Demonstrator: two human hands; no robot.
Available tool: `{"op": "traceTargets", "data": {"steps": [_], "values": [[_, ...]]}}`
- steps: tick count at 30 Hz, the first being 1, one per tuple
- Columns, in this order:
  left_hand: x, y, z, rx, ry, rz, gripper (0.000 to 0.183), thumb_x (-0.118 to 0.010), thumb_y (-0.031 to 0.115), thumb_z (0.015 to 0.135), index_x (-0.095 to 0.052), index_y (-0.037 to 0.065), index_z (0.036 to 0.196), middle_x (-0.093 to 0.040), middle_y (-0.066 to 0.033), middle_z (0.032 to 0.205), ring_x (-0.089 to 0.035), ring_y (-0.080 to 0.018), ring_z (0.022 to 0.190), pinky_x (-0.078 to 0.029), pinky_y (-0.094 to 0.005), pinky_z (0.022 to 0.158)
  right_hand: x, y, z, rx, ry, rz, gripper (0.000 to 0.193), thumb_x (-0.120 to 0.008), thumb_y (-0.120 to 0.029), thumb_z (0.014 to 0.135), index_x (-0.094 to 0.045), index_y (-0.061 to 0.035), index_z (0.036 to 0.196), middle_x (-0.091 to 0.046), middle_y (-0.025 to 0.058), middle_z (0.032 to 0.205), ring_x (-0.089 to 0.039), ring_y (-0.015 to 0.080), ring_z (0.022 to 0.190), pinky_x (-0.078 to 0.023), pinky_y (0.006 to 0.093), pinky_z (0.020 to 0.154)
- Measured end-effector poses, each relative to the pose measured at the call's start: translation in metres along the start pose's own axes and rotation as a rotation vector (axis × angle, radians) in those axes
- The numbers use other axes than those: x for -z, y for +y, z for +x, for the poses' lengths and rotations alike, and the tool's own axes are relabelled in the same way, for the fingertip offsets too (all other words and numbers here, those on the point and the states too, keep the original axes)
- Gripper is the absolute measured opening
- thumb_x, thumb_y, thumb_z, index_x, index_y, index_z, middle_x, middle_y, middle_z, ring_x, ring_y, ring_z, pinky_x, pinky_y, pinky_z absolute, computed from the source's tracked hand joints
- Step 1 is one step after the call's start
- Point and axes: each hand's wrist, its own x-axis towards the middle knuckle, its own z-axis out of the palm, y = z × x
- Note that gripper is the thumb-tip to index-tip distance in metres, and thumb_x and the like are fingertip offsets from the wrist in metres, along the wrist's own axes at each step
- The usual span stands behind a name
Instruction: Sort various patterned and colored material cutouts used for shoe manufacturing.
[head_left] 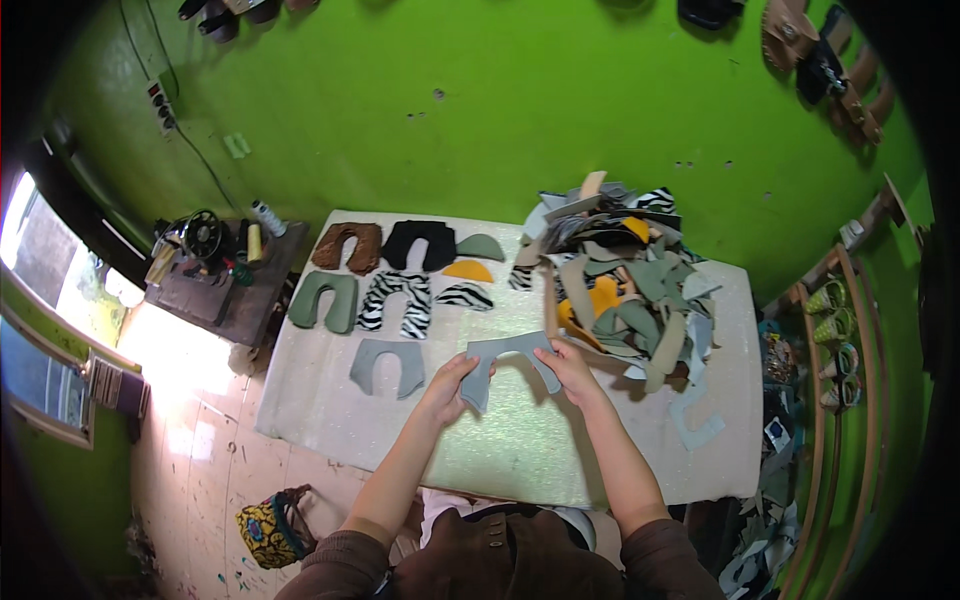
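pale speckled tabletop (500, 450) lies below; both hands (455, 380) (571, 370) grip a flat, grey, arch-shaped piece (508, 345).

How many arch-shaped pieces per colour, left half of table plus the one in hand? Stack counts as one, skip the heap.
Brown arch: 1
Black arch: 1
Green arch: 1
Zebra-striped arch: 1
Grey: 2 (laid-out grey arch, held grey arch)
Total: 6
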Motion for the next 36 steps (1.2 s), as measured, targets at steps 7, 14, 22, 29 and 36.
{"op": "traceTargets", "data": {"steps": [7,14,22,29,36], "values": [[0.118,0.022,-0.026,-0.071,0.185,0.222,0.027,-0.048,0.010,0.087,-0.048,0.001,0.113,-0.059,-0.0076,0.097,-0.058,-0.0152,0.086,-0.047,-0.0271,0.075,-0.093,0.045,0.020,-0.206,-0.026,0.137,0.020,-0.052,-0.009,0.084,-0.055,0.0023,0.100,-0.059,0.0064,0.086,-0.054,0.0121,0.073,-0.044,0.0236,0.066],[0.176,0.055,-0.040,-0.109,0.344,0.181,0.031,-0.043,0.009,0.089,-0.044,-0.001,0.118,-0.056,-0.0078,0.103,-0.055,-0.0159,0.092,-0.045,-0.0271,0.078,-0.162,0.073,0.047,-0.336,-0.089,0.111,0.022,-0.051,-0.009,0.084,-0.053,-0.0042,0.106,-0.058,0.0026,0.084,-0.055,0.0104,0.069,-0.046,0.0240,0.059],[0.199,0.088,-0.044,-0.107,0.312,0.191,0.029,-0.038,0.009,0.091,-0.044,-0.003,0.116,-0.054,-0.0087,0.104,-0.054,-0.0168,0.093,-0.043,-0.0279,0.081,-0.205,0.075,0.066,-0.314,0.051,0.269,0.029,-0.050,-0.004,0.081,-0.053,-0.0019,0.110,-0.059,0.0031,0.084,-0.053,0.0089,0.065,-0.040,0.0219,0.051],[0.205,0.095,-0.037,-0.089,0.286,0.342,0.030,-0.037,0.009,0.091,-0.044,-0.002,0.118,-0.055,-0.0091,0.105,-0.054,-0.0162,0.094,-0.044,-0.0276,0.081,-0.216,0.094,0.073,-0.205,0.163,0.193,0.036,-0.051,-0.001,0.079,-0.048,0.0033,0.114,-0.059,0.0067,0.086,-0.054,0.0116,0.074,-0.043,0.0228,0.063],[0.209,0.098,-0.024,-0.119,0.308,0.618,0.033,-0.044,0.008,0.086,-0.044,-0.004,0.117,-0.058,-0.0103,0.102,-0.056,-0.0165,0.089,-0.044,-0.0261,0.076,-0.214,0.097,0.076,0.063,0.312,-0.260,0.030,-0.052,-0.004,0.080,-0.053,-0.0012,0.110,-0.060,0.0087,0.093,-0.057,0.0158,0.078,-0.044,0.0248,0.071]]}}
